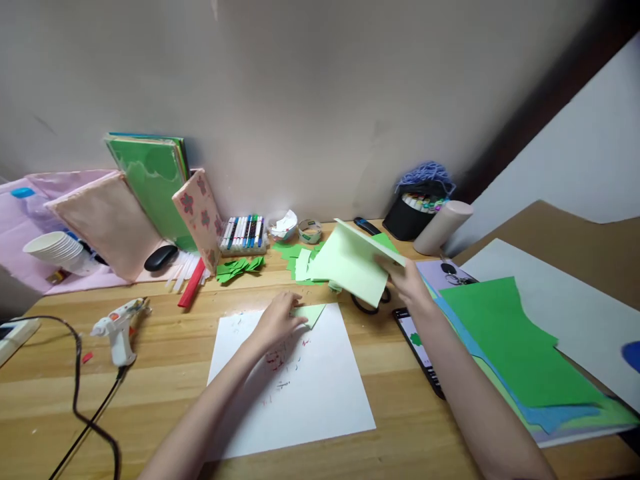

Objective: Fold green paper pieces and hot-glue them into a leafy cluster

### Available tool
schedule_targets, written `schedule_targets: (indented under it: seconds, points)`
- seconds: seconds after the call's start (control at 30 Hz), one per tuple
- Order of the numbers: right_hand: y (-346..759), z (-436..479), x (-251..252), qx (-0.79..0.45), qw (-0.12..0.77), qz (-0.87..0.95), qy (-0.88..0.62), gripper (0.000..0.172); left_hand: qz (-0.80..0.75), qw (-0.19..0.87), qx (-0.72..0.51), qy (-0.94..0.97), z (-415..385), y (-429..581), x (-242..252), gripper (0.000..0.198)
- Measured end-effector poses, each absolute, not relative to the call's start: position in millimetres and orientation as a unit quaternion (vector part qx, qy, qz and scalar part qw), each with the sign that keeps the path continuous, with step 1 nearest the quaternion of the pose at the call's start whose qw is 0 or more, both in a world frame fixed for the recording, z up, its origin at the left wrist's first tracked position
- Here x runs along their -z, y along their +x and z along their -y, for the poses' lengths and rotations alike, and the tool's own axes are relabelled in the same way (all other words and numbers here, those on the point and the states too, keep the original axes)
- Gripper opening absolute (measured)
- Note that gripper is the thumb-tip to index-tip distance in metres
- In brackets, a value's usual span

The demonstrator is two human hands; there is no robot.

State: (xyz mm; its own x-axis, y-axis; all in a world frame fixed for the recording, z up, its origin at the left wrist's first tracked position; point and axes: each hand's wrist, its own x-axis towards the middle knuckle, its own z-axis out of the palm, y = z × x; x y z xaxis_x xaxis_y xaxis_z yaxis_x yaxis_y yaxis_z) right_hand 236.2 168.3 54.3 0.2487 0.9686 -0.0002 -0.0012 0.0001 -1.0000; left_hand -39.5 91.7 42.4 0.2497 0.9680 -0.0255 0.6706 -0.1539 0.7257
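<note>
My left hand (280,321) is closed at the upper part of a marked white sheet (320,393), with a small pale green paper piece (311,313) at its fingertips. Raised over the back of the table, a folded pale green paper (350,263) is gripped at its right edge by my right hand (406,283). Black-handled scissors (365,307) lie partly hidden below that paper. Cut green pieces (240,268) form a pile behind my left hand.
On the left lie a glue gun (117,333) and its black cable (77,373). A phone (417,347), green sheets (515,347) and a cylinder (443,227) stand or lie rightward. Markers (243,233) and tape (310,231) are behind.
</note>
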Motion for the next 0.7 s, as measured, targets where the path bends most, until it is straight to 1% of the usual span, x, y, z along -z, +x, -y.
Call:
schedule_targets:
  seconds: [0.03,0.1,0.2,0.27,0.33,0.47,0.53,0.6,0.67,0.7]
  points:
    - [252,-180,-51,-0.402,0.586,0.406,-0.575,0.034,-0.573,0.293,-0.209,0.736,-95,-36,-36,0.035]
    - [275,-199,-43,-0.364,0.606,0.376,-0.599,0.029,-0.59,0.272,-0.182,0.738,-101,-34,-27,0.032]
    - [292,-214,-29,-0.309,0.613,0.352,-0.636,0.025,-0.598,0.291,-0.188,0.722,-111,-36,-22,0.02]
    - [295,-215,-21,-0.27,0.606,0.351,-0.661,0.026,-0.596,0.307,-0.206,0.713,-124,-35,-21,0.017]
    - [295,-210,-16,-0.227,0.596,0.352,-0.685,0.033,-0.599,0.319,-0.225,0.699,-138,-29,-20,0.021]
    - [268,-192,-21,-0.113,0.584,0.358,-0.72,0.064,-0.629,0.32,-0.274,0.653,-157,-11,-24,0.028]
    - [234,-182,-31,-0.021,0.564,0.434,-0.702,0.065,-0.651,0.298,-0.304,0.628,-154,-11,-33,0.036]
    - [189,-169,-43,-0.053,0.566,0.539,-0.622,0.061,-0.669,0.263,-0.332,0.611,-139,-25,-48,0.041]
    - [136,-153,-54,-0.149,0.57,0.615,-0.525,0.054,-0.671,0.182,-0.374,0.613,-112,-54,-62,0.036]
    - [109,-143,-58,-0.219,0.557,0.646,-0.475,0.051,-0.685,0.142,-0.383,0.603,-95,-73,-67,0.033]
